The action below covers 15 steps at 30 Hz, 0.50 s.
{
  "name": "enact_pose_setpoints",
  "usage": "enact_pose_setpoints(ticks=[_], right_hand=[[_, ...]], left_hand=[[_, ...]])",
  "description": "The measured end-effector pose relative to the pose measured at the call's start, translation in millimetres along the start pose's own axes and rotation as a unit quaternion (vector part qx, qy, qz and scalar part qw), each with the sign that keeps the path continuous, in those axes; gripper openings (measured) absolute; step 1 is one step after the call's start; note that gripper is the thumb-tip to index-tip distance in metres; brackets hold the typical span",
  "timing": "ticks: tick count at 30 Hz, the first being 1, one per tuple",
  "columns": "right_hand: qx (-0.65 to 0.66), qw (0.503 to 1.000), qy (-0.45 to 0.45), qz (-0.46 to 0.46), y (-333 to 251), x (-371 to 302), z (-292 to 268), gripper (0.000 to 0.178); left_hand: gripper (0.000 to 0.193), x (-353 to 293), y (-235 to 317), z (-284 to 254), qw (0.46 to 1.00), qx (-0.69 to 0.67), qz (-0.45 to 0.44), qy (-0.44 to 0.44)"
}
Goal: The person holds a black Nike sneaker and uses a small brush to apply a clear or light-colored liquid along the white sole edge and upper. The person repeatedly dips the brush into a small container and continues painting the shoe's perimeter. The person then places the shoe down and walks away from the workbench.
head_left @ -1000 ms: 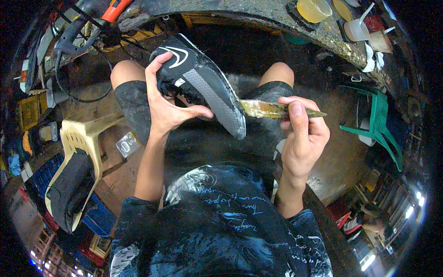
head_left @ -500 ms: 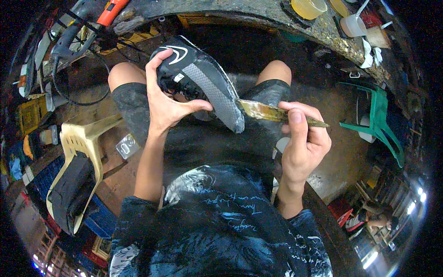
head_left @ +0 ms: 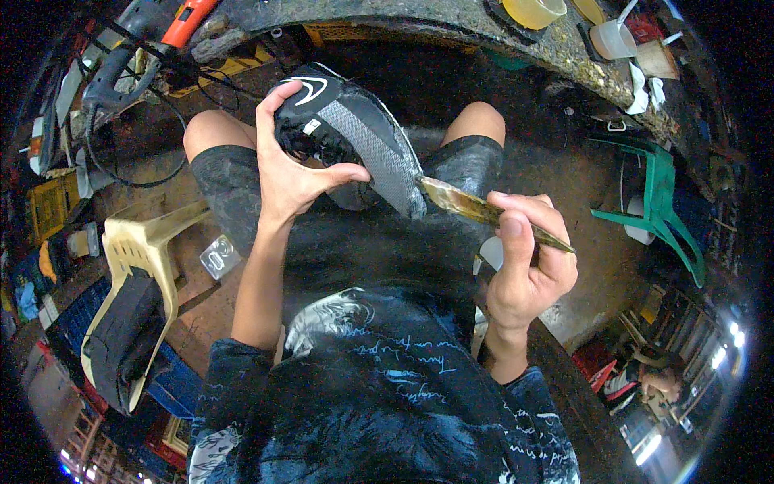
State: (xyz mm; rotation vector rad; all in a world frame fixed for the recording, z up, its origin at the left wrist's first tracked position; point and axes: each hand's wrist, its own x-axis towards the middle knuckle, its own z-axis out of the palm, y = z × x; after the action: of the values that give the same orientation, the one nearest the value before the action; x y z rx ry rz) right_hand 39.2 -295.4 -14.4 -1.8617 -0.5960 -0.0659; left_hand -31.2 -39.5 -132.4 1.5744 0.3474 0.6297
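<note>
Above my lap, my left hand grips a black and grey shoe upper, with fingers at its heel end and the thumb against the side. A pale curved mark shows near the heel, and the edge facing right looks rough and whitish. My right hand is closed around the handle of a flat brush, which is coated with yellowish, glue-like residue. The brush tip touches the edge of the shoe near its toe end. The far side of the shoe is hidden.
A worn workbench runs across the far side, bearing a bowl of yellow liquid and a translucent cup. An orange and grey power tool lies far left. A cream plastic chair stands left, a green one right.
My right hand has shifted slightly lower and the brush handle now slants more steeply downward. The toe end of the shoe has turned up a little; my left hand keeps its hold.
</note>
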Motion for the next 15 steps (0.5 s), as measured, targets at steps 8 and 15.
enact_pose_setpoints(ticks=[8,15], right_hand=[[-0.046,0.996,0.041,-0.069,3.2,-8.4,2.7,0.010],[-0.136,0.976,0.038,-0.167,9.6,-6.4,-4.0,0.014]], left_hand=[[0.114,-0.5,24.6,9.9,0.997,0.064,-0.044,0.002],[0.108,8.5,29.1,24.0,0.989,0.088,-0.118,0.001]])
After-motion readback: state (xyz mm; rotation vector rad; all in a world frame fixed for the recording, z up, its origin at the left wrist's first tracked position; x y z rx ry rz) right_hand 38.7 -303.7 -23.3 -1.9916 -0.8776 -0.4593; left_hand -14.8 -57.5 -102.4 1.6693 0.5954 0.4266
